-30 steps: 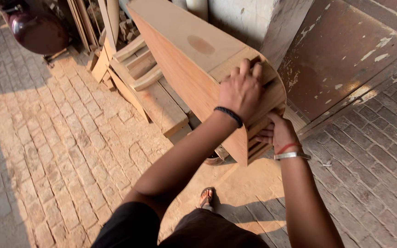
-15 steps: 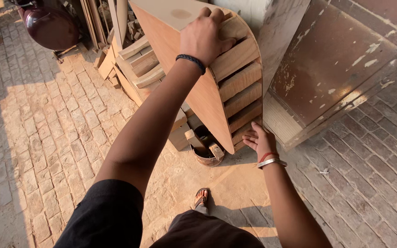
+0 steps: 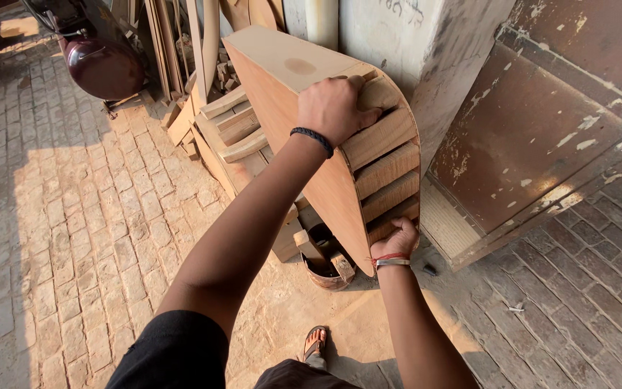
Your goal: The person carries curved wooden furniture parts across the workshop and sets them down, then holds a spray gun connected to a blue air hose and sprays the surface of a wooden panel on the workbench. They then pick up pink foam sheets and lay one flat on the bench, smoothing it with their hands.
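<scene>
The left hand (image 3: 334, 108) clasped the top of the curved wooden frame (image 3: 340, 144), tilted against the wall (image 3: 397, 43); the right hand (image 3: 395, 241) gripped its lower end. Lifting evenly appeared advisable.

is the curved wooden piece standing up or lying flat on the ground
Standing up, tilted. The curved wooden piece rises on edge from the brick floor, left hand on top, right hand under its lower end.

Single head view, steeply downward, close over hands (image 3: 336, 108)
</scene>
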